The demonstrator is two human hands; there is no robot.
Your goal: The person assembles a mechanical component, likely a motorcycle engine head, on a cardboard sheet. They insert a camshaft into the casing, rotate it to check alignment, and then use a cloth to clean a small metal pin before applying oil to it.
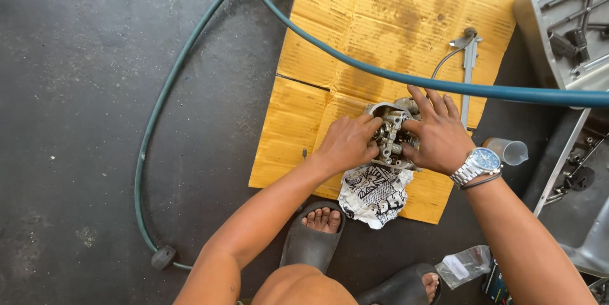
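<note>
Small grey metal engine part [392, 137], greasy, with springs, bolts and a rounded housing end at its 12 o'clock side; sits at frame centre on a black-and-white printed cloth rag [374, 194], which lies on the near edge of a flattened yellow-brown corrugated cardboard sheet [387, 19] stained with dark oil patches.

Left hand [347, 143] comes in from 7 o'clock, forearm stretched, fingers curled tight on the part's 9 o'clock side, gripping it. Right hand [439, 135] comes in from 4 o'clock, fingers spread and bent over the part's 3 o'clock side and top, also clasping it; silver wristwatch with blue dial [479, 164] and a dark band on that wrist. Both hands touch the part, thumbs toward the middle.

Teal rubber hose [355, 64] crosses the cardboard from 12 o'clock to 3 o'clock, passing just above the hands; a thinner dark green hose [152, 127] loops over the grey concrete floor [76, 89] at 9 o'clock.

Slim metal measuring tool [468, 67] lies on the cardboard at 1 o'clock of the part. Clear plastic cup [509, 151] just right of the watch at 3 o'clock. Clear plastic bag with a white label [463, 265] on the floor at 5 o'clock, text too small to tell. Grey metal tool tray [571, 19] at 2 o'clock. Dark rubber sandals [312, 241] at 6 o'clock.
</note>
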